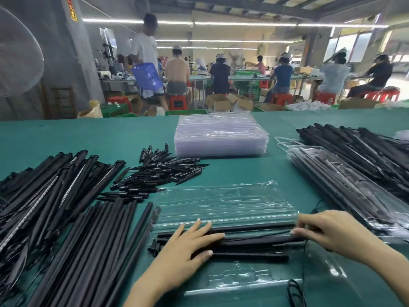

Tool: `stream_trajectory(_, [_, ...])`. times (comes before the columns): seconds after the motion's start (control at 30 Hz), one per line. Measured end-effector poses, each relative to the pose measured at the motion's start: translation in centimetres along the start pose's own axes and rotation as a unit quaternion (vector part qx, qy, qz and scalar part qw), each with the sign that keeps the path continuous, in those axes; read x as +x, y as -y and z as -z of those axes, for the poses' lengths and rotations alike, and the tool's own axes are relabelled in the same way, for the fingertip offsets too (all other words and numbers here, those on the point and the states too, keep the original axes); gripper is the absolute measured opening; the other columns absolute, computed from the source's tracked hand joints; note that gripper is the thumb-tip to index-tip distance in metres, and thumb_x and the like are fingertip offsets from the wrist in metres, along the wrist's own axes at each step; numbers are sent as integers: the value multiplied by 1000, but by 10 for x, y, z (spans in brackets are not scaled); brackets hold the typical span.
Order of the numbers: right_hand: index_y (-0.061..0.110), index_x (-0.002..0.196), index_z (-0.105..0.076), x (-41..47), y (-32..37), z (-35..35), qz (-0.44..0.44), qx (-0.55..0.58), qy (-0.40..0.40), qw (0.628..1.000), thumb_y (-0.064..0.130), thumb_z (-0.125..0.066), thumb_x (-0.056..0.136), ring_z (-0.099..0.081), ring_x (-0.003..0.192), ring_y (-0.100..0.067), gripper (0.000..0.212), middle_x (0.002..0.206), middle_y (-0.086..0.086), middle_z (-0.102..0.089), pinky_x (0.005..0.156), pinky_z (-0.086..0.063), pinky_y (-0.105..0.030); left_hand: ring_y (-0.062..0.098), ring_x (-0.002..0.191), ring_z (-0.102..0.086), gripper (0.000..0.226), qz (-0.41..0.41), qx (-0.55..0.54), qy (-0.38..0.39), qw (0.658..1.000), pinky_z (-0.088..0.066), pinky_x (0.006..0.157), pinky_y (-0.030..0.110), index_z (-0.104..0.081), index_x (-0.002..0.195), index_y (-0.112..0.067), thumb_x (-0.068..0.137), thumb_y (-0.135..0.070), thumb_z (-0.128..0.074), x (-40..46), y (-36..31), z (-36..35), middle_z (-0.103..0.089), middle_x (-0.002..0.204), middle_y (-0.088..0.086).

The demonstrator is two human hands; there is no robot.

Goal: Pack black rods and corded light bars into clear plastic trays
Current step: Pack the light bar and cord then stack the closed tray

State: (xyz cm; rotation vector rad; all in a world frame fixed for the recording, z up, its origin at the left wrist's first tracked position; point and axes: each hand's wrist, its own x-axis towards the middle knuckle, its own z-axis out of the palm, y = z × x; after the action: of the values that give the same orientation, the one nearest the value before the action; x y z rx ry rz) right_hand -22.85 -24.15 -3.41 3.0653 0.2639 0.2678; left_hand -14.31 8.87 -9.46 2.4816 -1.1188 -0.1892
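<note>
While both hands (188, 242) (327, 231) press slim black rods (247, 240), glossy tray (221, 202) ripples.

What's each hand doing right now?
Left hand: open, straight fingers pressing on the black rods in the clear plastic tray.
Right hand: fingertips pinching the rods' right ends.

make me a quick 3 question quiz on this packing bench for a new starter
1. True or false: the stack of empty trays sits at the far middle of the table.
2. Which hand lies flat on the rods in the open tray: A left, B right?
3. Fill in: the short pointed spikes lie to the ____ of the open tray.

Key: 1 true; 2 A, the left hand, while the right hand holds their other end; 3 far left.
</note>
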Motion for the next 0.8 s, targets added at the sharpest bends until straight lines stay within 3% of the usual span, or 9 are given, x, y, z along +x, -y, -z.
stream_trajectory(0.07, [31, 66, -41, -5, -8, 5, -2, 19, 6, 1000, 67, -25, 84, -41, 65, 6, 43, 64, 15, -43, 65, -35, -17, -13, 137, 16, 44, -8, 7, 6, 1000, 18, 111, 18, -13, 126, -74, 101, -43, -32, 0, 2, 1, 0, 148, -37])
stream_trajectory(0.17, [32, 66, -45, -10, -20, 11, 14, 19, -26, 999, 67, -29, 85, -44, 81, 4, 42, 79, 21, -44, 66, -36, -16, -15, 135, 19, 47, -12, 43, 0, 999, 18, 111, 15, -1, 130, -71, 101, -45, -28, -2, 4, -2, 6, 145, -40])
stream_trajectory(0.3, [40, 67, -38, -27, -47, 22, -24, 65, -47, 997, 75, -22, 86, -47, 51, 4, 43, 54, 21, -49, 52, -34, -18, -21, 133, 13, 52, -5, 49, -30, 998, 14, 109, 8, 4, 136, -65, 100, -49, -29, -8, 6, -1, 4, 140, -47])
stream_trajectory(0.4, [51, 74, -39, -42, -62, 17, -44, 62, -101, 992, 79, -20, 85, -46, 44, 6, 36, 56, 28, -50, 37, -37, -19, -21, 134, 12, 45, -6, 51, -25, 998, 12, 112, 12, -4, 134, -66, 99, -53, -28, -8, 8, -1, -1, 146, -40])
stream_trajectory(0.53, [48, 92, -49, -50, -62, 13, -12, 76, -126, 989, 75, -31, 86, -53, 64, 15, 33, 87, 39, -54, 45, -44, -12, -20, 135, 12, 45, -1, 60, -32, 998, 10, 114, 16, -1, 134, -66, 99, -54, -27, -6, 10, -2, 0, 147, -39])
stream_trajectory(0.6, [44, 94, -54, -50, -54, 18, 3, 46, -118, 992, 70, -35, 88, -51, 58, 12, 33, 88, 33, -51, 42, -40, -11, -19, 135, 12, 45, -2, 67, -29, 997, 10, 114, 16, 0, 133, -66, 99, -53, -26, -6, 12, -3, 2, 146, -40])
stream_trajectory(0.7, [36, 83, -65, -46, -47, 22, -6, -28, -168, 985, 61, -39, 90, -49, 44, -1, 38, 75, 19, -51, 35, -34, -18, -20, 134, 13, 43, -2, 61, -27, 998, 12, 113, 13, -4, 134, -66, 98, -55, -25, -6, 13, -3, 1, 146, -40])
stream_trajectory(0.73, [36, 83, -68, -43, -42, 24, -30, -59, -169, 983, 61, -40, 90, -54, 46, -4, 38, 75, 17, -54, 36, -36, -21, -22, 133, 14, 42, -1, 54, -26, 998, 13, 111, 11, -6, 133, -67, 96, -58, -25, -5, 13, -3, 1, 146, -41])
stream_trajectory(0.8, [43, 94, -68, -37, -34, 20, -104, -104, -122, 982, 65, -39, 89, -65, 71, -5, 37, 85, 17, -62, 51, -43, -24, -23, 131, 14, 41, 2, 44, -21, 999, 13, 110, 9, -8, 131, -69, 94, -60, -25, -4, 11, -1, 1, 144, -42])
